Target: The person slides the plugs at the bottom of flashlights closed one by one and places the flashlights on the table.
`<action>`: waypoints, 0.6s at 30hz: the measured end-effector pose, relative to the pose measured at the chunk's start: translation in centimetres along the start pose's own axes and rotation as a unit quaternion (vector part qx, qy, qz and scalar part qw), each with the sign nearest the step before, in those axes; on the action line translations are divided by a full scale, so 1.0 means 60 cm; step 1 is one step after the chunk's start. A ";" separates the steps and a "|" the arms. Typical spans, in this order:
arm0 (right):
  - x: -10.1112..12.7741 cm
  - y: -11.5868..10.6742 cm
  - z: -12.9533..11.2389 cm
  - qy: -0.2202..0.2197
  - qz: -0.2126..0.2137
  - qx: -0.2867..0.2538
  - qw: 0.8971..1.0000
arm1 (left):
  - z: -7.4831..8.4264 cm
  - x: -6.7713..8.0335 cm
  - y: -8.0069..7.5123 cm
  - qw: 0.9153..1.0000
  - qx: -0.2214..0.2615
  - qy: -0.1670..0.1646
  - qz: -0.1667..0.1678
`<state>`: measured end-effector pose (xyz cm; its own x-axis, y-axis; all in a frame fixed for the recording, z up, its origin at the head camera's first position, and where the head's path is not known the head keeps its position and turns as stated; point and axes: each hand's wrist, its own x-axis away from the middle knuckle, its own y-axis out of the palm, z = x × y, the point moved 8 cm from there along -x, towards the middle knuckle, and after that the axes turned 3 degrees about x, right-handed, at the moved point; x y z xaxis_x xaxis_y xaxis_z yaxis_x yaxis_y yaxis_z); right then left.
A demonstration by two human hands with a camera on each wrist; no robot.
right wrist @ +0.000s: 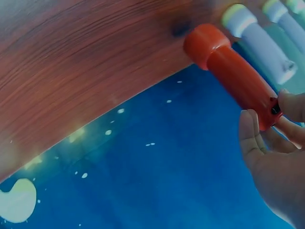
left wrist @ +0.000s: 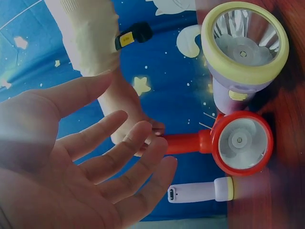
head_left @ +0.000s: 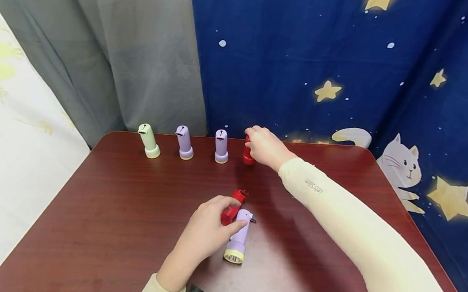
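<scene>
Nearest the camera, the left hand (head_left: 204,230) rests relaxed, fingers loosely extended, on 2 flashlights lying on the table (head_left: 118,210): a purple flashlight (head_left: 239,236), lens toward the viewer, and a lying red flashlight (head_left: 232,206) beside it. The right hand (head_left: 264,146) pinches the upright red flashlight (head_left: 248,156), standing lens-down, 4th in the back row.

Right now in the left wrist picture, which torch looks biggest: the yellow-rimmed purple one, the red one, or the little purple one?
1. Yellow-rimmed purple torch, nearest the camera
2. Red torch, nearly as big
3. Little purple torch, farther back, so only looks smallest
</scene>
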<state>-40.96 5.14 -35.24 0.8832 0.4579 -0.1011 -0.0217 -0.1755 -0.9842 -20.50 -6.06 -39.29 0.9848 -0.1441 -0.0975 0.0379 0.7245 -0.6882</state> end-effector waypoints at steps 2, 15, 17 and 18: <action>-0.006 0.007 0.003 -0.008 -0.005 0.025 1.000 | -0.001 0.000 0.000 1.000 -0.002 -0.001 -0.001; -0.024 0.024 0.043 0.007 -0.011 0.058 0.998 | -0.008 -0.002 0.024 0.998 -0.035 -0.009 -0.055; -0.025 0.027 0.041 0.010 -0.017 0.064 0.998 | -0.008 -0.001 0.029 0.996 -0.055 0.000 -0.065; -0.025 0.029 0.040 0.010 -0.021 0.070 0.997 | -0.008 0.000 0.032 0.996 -0.064 0.005 -0.068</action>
<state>-43.43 6.21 -37.17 0.8940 0.4443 -0.0579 -0.0484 -0.0326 -0.9983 -20.53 -5.00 -40.96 0.9704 -0.2414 -0.0043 0.1472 0.6058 -0.7819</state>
